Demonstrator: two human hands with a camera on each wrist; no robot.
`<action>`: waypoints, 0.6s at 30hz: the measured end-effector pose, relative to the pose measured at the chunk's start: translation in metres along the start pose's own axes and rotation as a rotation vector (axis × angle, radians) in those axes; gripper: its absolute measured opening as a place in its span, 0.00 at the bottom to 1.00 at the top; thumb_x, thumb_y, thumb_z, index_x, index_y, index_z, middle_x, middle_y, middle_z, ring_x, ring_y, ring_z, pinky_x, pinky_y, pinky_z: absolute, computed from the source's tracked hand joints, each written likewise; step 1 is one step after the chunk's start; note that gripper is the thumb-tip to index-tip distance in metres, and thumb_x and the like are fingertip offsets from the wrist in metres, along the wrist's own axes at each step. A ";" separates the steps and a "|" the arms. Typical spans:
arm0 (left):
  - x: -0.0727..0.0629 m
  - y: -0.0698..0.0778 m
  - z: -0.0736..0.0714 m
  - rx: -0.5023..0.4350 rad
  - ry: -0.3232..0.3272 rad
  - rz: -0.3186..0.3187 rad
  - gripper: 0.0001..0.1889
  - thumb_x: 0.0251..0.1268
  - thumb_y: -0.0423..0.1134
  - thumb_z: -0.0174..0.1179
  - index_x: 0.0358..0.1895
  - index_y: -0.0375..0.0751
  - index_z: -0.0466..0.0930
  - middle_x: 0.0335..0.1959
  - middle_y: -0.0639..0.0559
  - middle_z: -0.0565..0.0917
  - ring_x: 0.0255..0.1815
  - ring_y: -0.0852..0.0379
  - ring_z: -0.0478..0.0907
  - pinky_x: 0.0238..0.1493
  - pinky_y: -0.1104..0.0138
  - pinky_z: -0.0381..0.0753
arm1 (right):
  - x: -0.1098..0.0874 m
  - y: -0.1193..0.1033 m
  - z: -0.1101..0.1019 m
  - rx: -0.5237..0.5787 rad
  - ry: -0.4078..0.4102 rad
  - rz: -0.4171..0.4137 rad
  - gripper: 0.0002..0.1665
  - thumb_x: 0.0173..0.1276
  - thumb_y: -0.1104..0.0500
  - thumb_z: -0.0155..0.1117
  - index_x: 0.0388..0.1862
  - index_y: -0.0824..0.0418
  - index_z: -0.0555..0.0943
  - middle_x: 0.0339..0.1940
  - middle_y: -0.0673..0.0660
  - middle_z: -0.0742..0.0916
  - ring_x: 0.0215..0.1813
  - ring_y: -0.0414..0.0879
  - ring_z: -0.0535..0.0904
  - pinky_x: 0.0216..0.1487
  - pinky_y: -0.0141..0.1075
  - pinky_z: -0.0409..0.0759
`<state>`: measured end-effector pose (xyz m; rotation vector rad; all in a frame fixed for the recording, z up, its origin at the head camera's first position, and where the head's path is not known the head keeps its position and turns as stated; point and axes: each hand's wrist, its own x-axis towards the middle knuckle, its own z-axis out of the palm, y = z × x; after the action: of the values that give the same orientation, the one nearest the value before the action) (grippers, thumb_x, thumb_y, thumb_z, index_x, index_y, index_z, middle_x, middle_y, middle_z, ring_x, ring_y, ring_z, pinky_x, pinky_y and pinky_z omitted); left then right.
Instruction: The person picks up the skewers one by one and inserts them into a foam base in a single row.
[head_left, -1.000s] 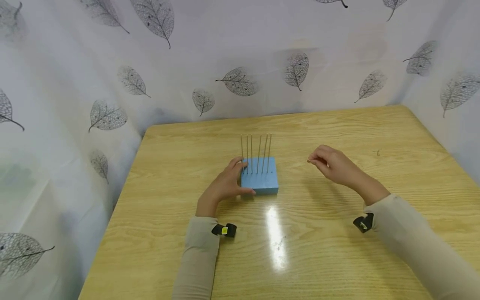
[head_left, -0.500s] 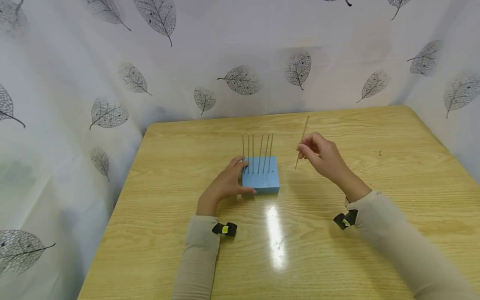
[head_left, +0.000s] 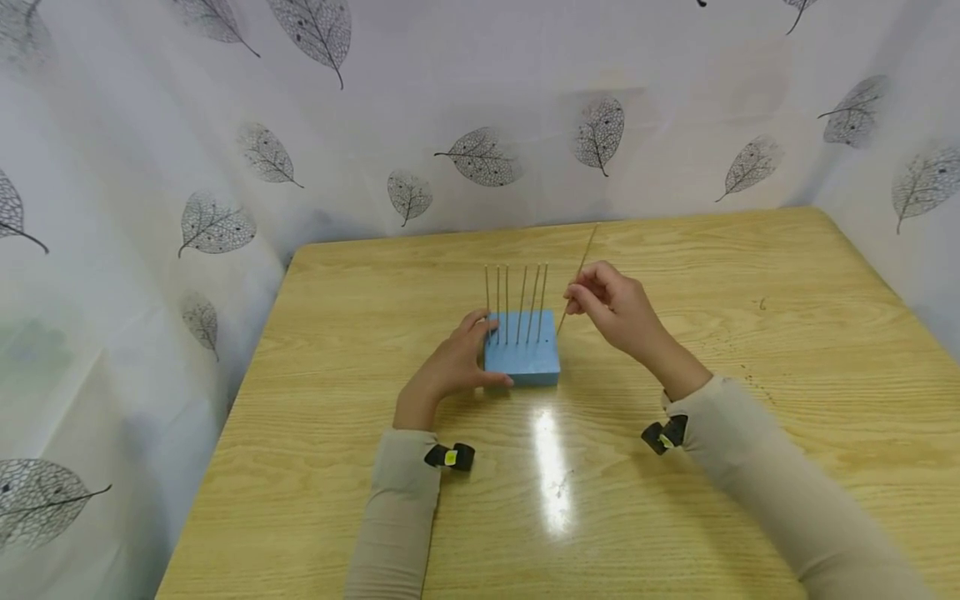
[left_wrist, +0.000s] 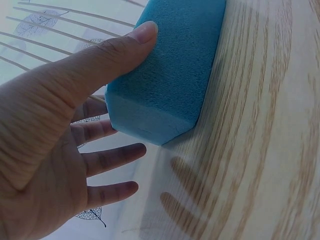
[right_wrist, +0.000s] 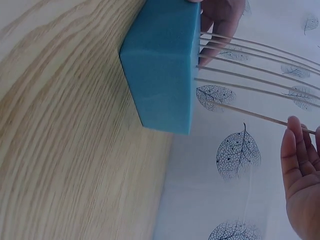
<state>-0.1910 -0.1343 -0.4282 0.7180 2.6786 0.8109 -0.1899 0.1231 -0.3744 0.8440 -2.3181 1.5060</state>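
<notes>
A blue foam block (head_left: 522,360) sits on the table with several thin wooden skewers (head_left: 506,300) standing upright in a row. A small dark hole (head_left: 547,341) shows at the row's right end. My left hand (head_left: 452,362) holds the block from its left side. In the left wrist view its thumb (left_wrist: 144,33) presses the front face, while the two lowest fingers stretch out free of the foam. To the block's right, my right hand (head_left: 618,310) pinches another skewer (head_left: 588,248), tilted with its top to the right. In the right wrist view that skewer's tip (right_wrist: 210,103) appears apart from the foam.
The wood-grain table (head_left: 315,517) extends around the block. A pale curtain with leaf prints (head_left: 525,75) hangs behind and at both sides. Small dark specks (head_left: 761,385) lie right of the right hand. Both sleeves carry a black wrist strap (head_left: 450,457).
My right hand has moved left and slightly away from me, bringing its skewer up close beside the block. The left hand and block have stayed in place.
</notes>
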 end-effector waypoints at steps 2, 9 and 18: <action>0.000 0.000 0.000 -0.001 0.001 -0.003 0.52 0.45 0.56 0.72 0.72 0.38 0.56 0.75 0.43 0.50 0.73 0.46 0.54 0.67 0.54 0.63 | 0.001 -0.001 0.002 0.004 -0.005 0.012 0.04 0.70 0.72 0.52 0.39 0.73 0.74 0.33 0.62 0.83 0.32 0.43 0.82 0.36 0.28 0.81; 0.000 -0.002 0.002 -0.005 0.003 -0.001 0.52 0.46 0.56 0.72 0.72 0.37 0.56 0.75 0.43 0.51 0.72 0.46 0.55 0.67 0.55 0.63 | 0.002 0.000 0.009 -0.003 -0.025 0.036 0.04 0.71 0.70 0.52 0.40 0.72 0.74 0.33 0.61 0.83 0.32 0.47 0.82 0.36 0.33 0.82; 0.000 0.000 0.000 -0.001 0.001 -0.008 0.52 0.45 0.56 0.72 0.72 0.38 0.56 0.75 0.43 0.51 0.72 0.47 0.55 0.67 0.55 0.63 | 0.001 0.007 0.016 -0.021 -0.049 0.046 0.03 0.70 0.70 0.53 0.39 0.71 0.74 0.32 0.61 0.83 0.31 0.49 0.82 0.35 0.33 0.82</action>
<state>-0.1911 -0.1345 -0.4278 0.7068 2.6805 0.8105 -0.1927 0.1106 -0.3862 0.8366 -2.3999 1.4933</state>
